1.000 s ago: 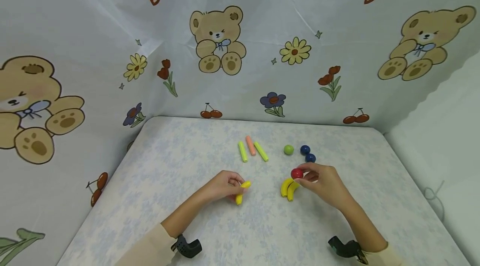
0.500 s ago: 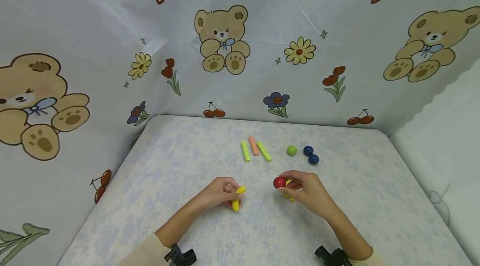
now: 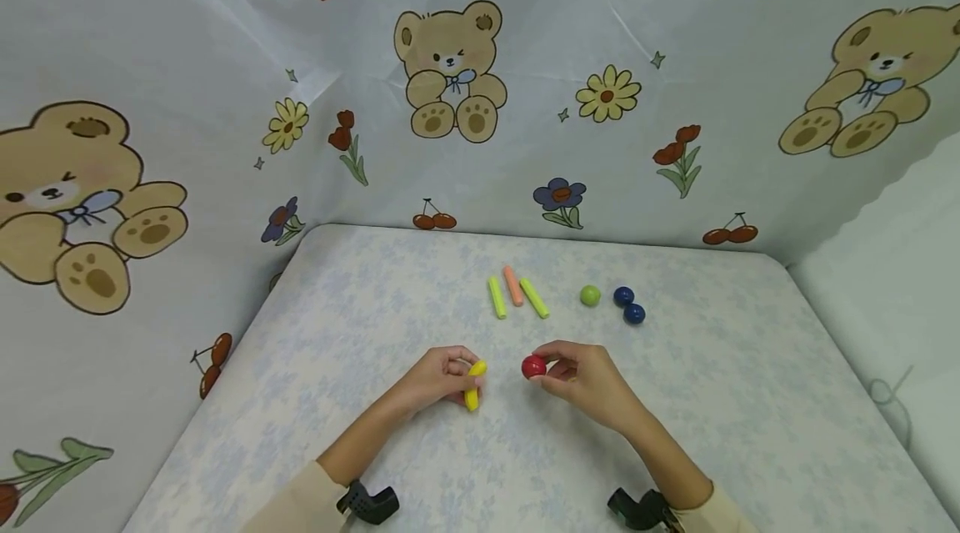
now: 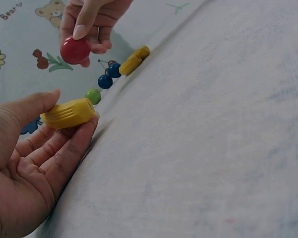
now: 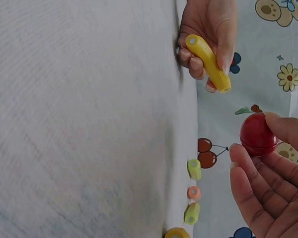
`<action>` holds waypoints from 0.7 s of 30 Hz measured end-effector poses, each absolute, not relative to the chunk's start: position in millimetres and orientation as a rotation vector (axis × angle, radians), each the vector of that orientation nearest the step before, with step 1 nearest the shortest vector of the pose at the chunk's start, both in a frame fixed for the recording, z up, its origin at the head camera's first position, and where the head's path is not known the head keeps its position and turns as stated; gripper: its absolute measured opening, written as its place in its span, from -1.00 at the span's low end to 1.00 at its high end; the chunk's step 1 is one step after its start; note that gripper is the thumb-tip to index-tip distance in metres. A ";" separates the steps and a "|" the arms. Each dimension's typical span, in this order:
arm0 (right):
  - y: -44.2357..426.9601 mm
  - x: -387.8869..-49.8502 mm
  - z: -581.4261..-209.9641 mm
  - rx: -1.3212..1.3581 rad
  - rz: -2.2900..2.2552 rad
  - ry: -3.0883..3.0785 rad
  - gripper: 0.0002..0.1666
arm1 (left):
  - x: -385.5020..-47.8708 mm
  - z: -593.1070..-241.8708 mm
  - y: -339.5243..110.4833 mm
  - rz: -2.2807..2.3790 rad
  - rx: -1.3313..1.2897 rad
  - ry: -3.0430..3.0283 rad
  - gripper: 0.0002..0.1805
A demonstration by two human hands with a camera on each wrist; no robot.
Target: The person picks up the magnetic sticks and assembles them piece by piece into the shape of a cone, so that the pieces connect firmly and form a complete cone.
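Table [image 3: 480, 466]: far edge well off; left hand [image 3: 438, 376] pinches banana [image 4: 69, 114], right hand [image 3: 588, 376] red ball [image 3: 533, 366]; gap between.

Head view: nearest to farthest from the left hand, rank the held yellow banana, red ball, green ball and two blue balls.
1. Yellow banana, in the left hand.
2. Red ball, in the right hand.
3. Green ball, farther back.
4. Blue balls, right of it; too close to separate.

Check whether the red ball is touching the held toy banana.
Apart: the head view shows tabletop between the red ball and the toy banana.
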State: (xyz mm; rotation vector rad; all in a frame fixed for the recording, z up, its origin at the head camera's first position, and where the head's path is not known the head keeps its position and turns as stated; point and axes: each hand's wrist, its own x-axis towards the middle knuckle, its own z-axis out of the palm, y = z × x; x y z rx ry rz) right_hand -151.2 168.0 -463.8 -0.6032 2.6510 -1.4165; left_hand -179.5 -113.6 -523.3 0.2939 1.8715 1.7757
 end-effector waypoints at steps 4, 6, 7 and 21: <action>155.7 -150.7 -466.6 -0.555 -1.434 2.618 -0.66 | -178.6 -525.1 -112.9 1.782 0.297 1.900 -0.67; 149.2 -149.7 -467.7 -0.542 -1.452 2.601 -0.67 | -177.9 -526.1 -112.5 1.794 0.296 1.903 -0.67; 146.2 -149.5 -468.3 -0.543 -1.461 2.596 -0.68 | -177.6 -526.6 -112.2 1.802 0.296 1.899 -0.68; 129.2 -153.6 -478.2 -0.582 -1.473 2.628 -0.69 | -175.8 -532.0 -107.5 1.846 0.388 1.885 -0.70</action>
